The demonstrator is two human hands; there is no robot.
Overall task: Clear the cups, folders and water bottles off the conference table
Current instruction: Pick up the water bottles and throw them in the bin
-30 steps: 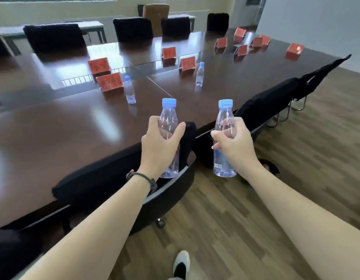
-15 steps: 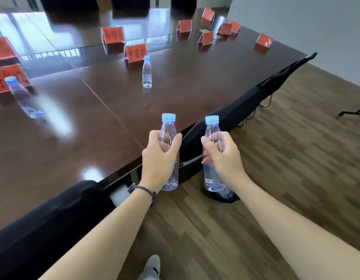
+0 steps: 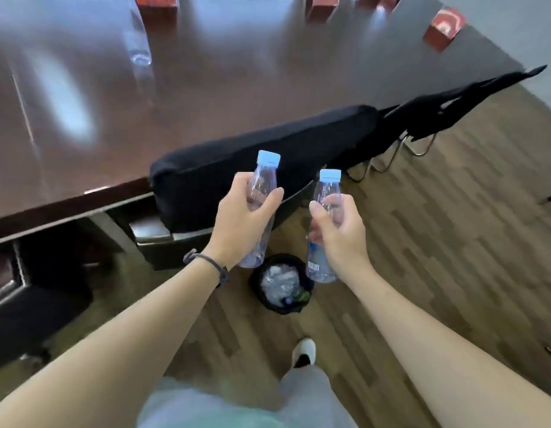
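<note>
My left hand [image 3: 241, 219] grips a clear water bottle [image 3: 263, 180] with a light blue cap, held upright. My right hand [image 3: 339, 230] holds a second such bottle [image 3: 326, 193] beside it. Both bottles hang over the wooden floor, above and just beyond a black waste bin [image 3: 281, 284] that holds crumpled clear plastic. A third bottle [image 3: 138, 41] stands blurred on the dark brown conference table [image 3: 206, 88] at the upper left.
Black chairs [image 3: 268, 162] are pushed in along the table's near edge, one right behind the bottles. Red name cards [image 3: 444, 27] stand along the table's far side. My shoe [image 3: 305, 350] is on the floor below the bin.
The view has swung down and along the table. Both hands still carry their bottles, and the black bin has come into full view beneath them.
</note>
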